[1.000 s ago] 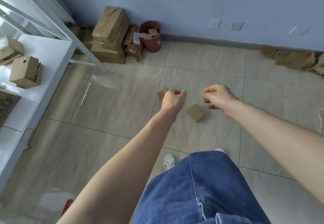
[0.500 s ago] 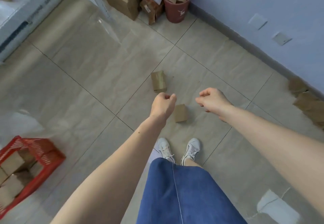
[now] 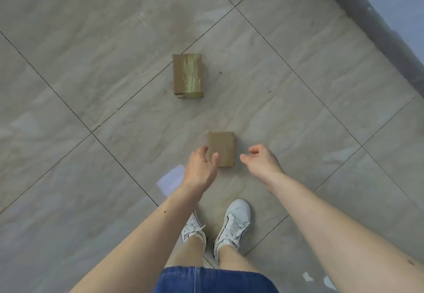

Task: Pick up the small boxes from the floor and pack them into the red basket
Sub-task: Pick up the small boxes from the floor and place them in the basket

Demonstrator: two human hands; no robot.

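Two boxes are lying on the floor (image 3: 91, 63) — the far box (image 3: 188, 76) above frame centre, the near box (image 3: 221, 148) below it. The left hand (image 3: 200, 166) and right hand (image 3: 261, 162) are flanking the near box; the shoes (image 3: 234, 221) are standing lower down.

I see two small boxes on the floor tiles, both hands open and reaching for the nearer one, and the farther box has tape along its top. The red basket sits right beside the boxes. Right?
Not quite. The head view shows no red basket at all. The rest holds: left hand and right hand are open on either side of the nearer box, and the farther box has tape along its top.
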